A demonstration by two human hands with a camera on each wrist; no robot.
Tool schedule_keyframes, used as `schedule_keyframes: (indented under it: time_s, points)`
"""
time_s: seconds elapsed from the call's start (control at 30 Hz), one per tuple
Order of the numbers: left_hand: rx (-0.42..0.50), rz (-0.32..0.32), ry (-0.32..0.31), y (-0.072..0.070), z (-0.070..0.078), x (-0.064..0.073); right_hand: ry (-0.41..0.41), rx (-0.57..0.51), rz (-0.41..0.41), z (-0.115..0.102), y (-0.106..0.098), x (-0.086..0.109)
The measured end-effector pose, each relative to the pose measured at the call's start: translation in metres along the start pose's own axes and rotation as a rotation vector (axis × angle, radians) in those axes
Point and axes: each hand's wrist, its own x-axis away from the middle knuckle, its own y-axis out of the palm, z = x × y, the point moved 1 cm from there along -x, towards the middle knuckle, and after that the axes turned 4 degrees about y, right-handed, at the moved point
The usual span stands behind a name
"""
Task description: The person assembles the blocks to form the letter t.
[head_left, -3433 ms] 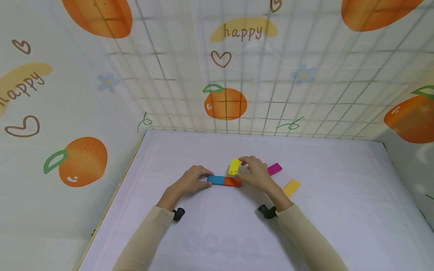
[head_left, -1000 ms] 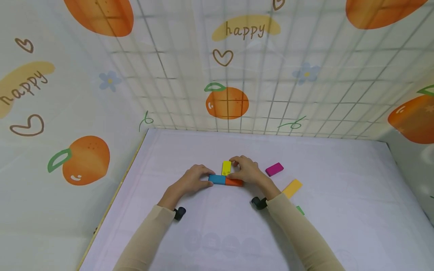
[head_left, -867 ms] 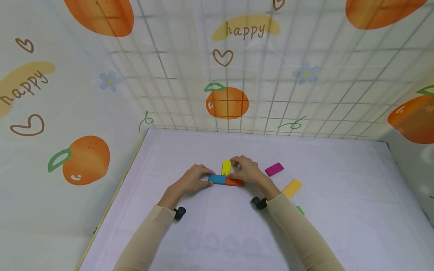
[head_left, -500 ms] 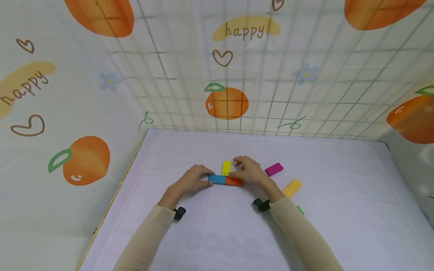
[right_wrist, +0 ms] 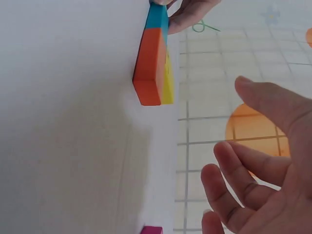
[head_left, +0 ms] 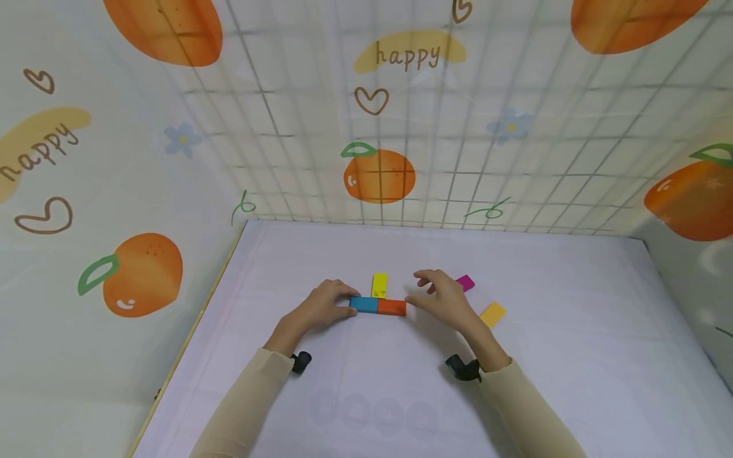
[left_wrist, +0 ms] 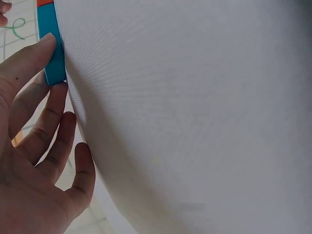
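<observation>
Near the middle of the white table, a blue block (head_left: 364, 305) and an orange-red block (head_left: 392, 308) lie end to end in one row. My left hand (head_left: 322, 306) pinches the blue block's left end between thumb and fingers, as the left wrist view also shows on the blue block (left_wrist: 51, 44). Behind the row lies a yellow block (head_left: 379, 285), set crosswise near the seam. My right hand (head_left: 445, 301) is just right of the orange-red block, fingers apart and holding nothing. In the right wrist view a gap separates this right hand (right_wrist: 263, 170) from the orange-red block (right_wrist: 150, 66).
Partly behind the right hand lie a magenta block (head_left: 466, 282) and an orange-yellow block (head_left: 493, 314). A printed cloth wall (head_left: 286, 184) rises at the table's back edge. Another cloth wall stands along the left side.
My right hand brought the yellow block leftward to behind the row, then let go and drew back to the right. The left hand stays on the blue block.
</observation>
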Motion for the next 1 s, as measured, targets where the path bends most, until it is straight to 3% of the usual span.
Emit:
schedule_keyframes:
  time_s: [0.5,1.0]
  points:
    - [0.003,0.006,0.003,0.001,0.000,0.000,-0.023,-0.035,0.182,0.018,-0.025,0.048]
    - [0.023,0.000,0.010,0.000,0.000,0.001,0.075,-0.001,0.227,0.043,-0.052,0.077]
